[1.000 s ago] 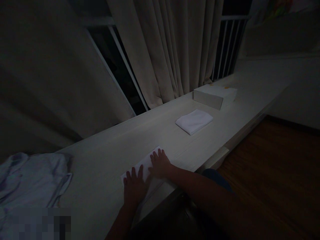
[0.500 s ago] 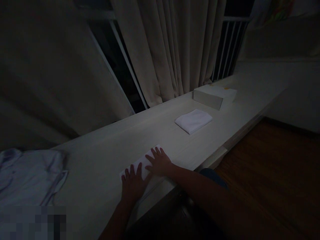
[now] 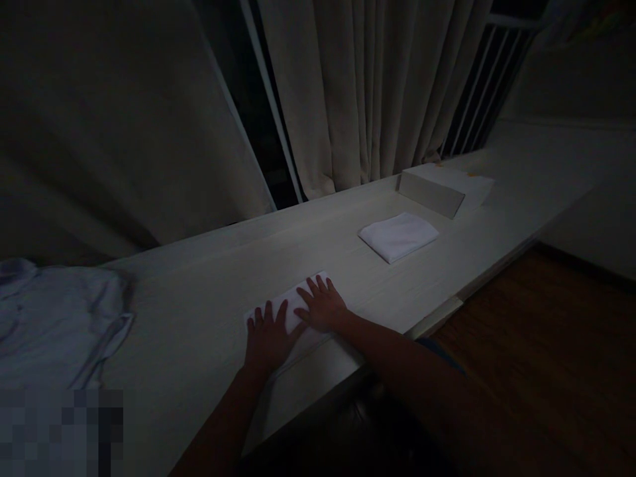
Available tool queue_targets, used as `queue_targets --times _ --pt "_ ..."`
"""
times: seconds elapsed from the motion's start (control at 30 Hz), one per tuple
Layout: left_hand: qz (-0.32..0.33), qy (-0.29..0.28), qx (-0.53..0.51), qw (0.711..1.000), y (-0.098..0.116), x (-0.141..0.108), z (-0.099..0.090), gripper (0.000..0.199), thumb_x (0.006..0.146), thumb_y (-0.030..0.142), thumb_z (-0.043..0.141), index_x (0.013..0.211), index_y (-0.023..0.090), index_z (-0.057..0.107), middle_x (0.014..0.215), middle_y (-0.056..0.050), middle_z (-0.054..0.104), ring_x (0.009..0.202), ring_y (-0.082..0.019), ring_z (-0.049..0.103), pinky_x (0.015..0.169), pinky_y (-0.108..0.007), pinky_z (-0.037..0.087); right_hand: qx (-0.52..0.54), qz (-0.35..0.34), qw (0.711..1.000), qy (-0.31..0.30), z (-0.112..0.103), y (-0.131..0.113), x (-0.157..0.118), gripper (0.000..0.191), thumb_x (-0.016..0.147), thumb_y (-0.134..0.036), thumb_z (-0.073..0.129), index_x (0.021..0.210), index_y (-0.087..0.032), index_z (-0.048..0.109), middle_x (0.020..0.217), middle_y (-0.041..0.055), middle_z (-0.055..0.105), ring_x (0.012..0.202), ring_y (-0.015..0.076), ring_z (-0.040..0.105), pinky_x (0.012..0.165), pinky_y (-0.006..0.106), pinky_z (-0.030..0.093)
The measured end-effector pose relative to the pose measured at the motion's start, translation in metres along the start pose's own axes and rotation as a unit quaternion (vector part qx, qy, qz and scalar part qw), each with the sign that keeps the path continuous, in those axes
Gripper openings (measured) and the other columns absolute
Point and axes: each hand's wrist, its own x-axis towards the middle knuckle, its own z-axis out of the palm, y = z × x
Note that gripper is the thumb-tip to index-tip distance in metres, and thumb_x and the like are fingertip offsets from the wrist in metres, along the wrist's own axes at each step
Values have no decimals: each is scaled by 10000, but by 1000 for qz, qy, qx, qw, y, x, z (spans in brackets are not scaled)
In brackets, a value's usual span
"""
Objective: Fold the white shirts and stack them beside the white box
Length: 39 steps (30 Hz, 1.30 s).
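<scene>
A folded white cloth lies on the pale desk near its front edge, partly covered by both hands. My left hand rests flat on its left part, fingers spread. On the right part lies my right hand, also flat with fingers apart; the two thumbs are close together. A second folded white cloth sits farther back to the right, touched by neither hand.
Behind the second cloth stands a white box. A crumpled light garment lies at the left end of the desk. Long curtains hang along the back edge. Wooden floor shows at the right.
The view has shifted slightly, so the box and second cloth appear farther right. Both hands remain spread on the near cloth, with little change in their pose.
</scene>
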Motion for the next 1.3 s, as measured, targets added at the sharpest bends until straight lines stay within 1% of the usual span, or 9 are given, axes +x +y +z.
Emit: queue_targets --times 0.07,0.2,0.37,0.53,0.67,0.8,0.97,1.13,1.3 --pt "-5 5 -8 1000 -3 10 3 916 791 799 236 1495 217 306 1548 -186 290 1393 -441 267 1104 -591 164 -6 -2 1000 4 1 3 10 705 936 -673 256 1510 -266 296 1599 63 161 1464 335 60 1165 549 69" --pt "1 12 -11 1000 -11 32 10 925 787 803 240 1498 214 294 1543 -195 294 1390 -450 264 1102 -597 159 -15 -1 1000 -15 5 9 34 715 935 -677 252 1512 -256 284 1604 59 141 1465 337 51 1162 553 68" --pt "-6 14 -15 1000 -18 54 15 919 787 808 220 1494 227 300 1544 -192 291 1389 -453 263 1102 -591 160 -33 -11 999 10 12 16 57 713 942 -669 228 1509 -241 288 1604 70 147 1461 350 66 1161 550 61" --pt "-7 15 -19 1000 -21 64 17 931 777 823 211 1496 237 293 1554 -191 269 1399 -456 239 1102 -591 153 -36 -11 999 1 16 20 70 738 937 -682 214 1509 -221 292 1599 93 168 1456 363 83 1154 558 56" --pt "-12 8 -15 1000 -19 64 13 929 782 818 214 1500 232 283 1559 -188 266 1402 -444 244 1106 -594 133 -30 -4 999 -11 15 19 71 739 937 -678 215 1513 -220 281 1598 93 172 1456 362 86 1153 558 36" --pt "-13 10 -16 1000 -14 55 7 931 792 806 209 1494 201 302 1556 -200 267 1403 -440 249 1110 -593 127 -36 -5 999 -7 10 16 60 718 942 -667 217 1518 -240 265 1599 80 171 1460 350 78 1161 541 24" --pt "-14 23 -22 999 -2 29 -1 902 814 778 223 1488 186 316 1547 -190 294 1409 -426 245 1121 -583 127 -45 -5 999 -7 6 12 38 722 943 -663 238 1516 -225 277 1592 106 182 1462 342 76 1158 549 41" --pt "-12 31 -40 999 10 -2 -9 839 854 722 233 1481 172 331 1541 -178 316 1420 -403 241 1134 -574 116 -34 -2 999 1 -2 2 6 693 950 -645 252 1514 -243 289 1594 80 177 1465 329 76 1165 539 41" --pt "9 32 -52 998 15 -31 -15 752 886 661 261 1459 189 378 1534 -148 345 1431 -370 236 1150 -553 129 -24 11 1000 10 -10 -9 -29 671 956 -627 262 1511 -251 297 1594 74 166 1465 324 77 1166 536 46"
